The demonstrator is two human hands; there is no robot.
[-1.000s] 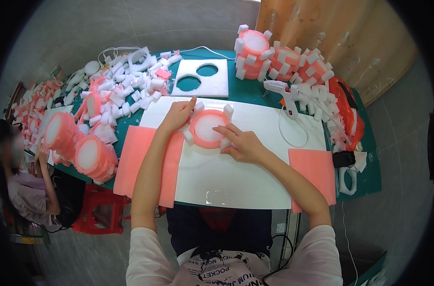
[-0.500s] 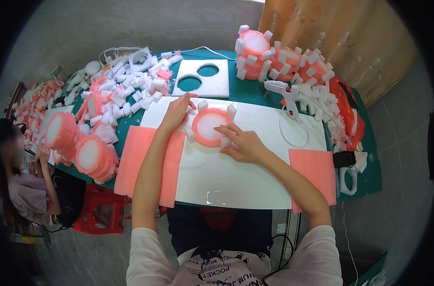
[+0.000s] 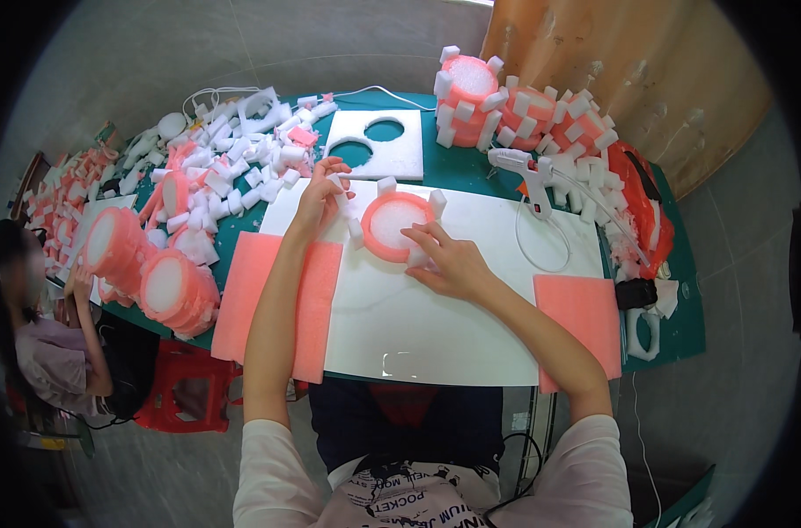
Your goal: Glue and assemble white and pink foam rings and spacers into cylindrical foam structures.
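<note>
A round pink foam ring with a white foam centre lies on the white board in front of me. Small white foam blocks stand out around its rim, one of them a far block. My right hand is closed at the ring's near right edge. Its fingertips rest on the rim, and a white block sits between fingers and thumb. Left of the ring and apart from it, my left hand is raised, fingers bent around a small white foam block. The fingers partly cover that block.
Foam scraps heap at the left, beside stacked pink-rimmed discs. A holed white foam sheet lies behind the board. A white glue gun and block-studded pink cylinders stand at right. Another person sits far left.
My left hand has drawn back left, away from the ring, with its fingers lifted. The ring has shifted slightly right and away from me, and my right hand stays on it.
</note>
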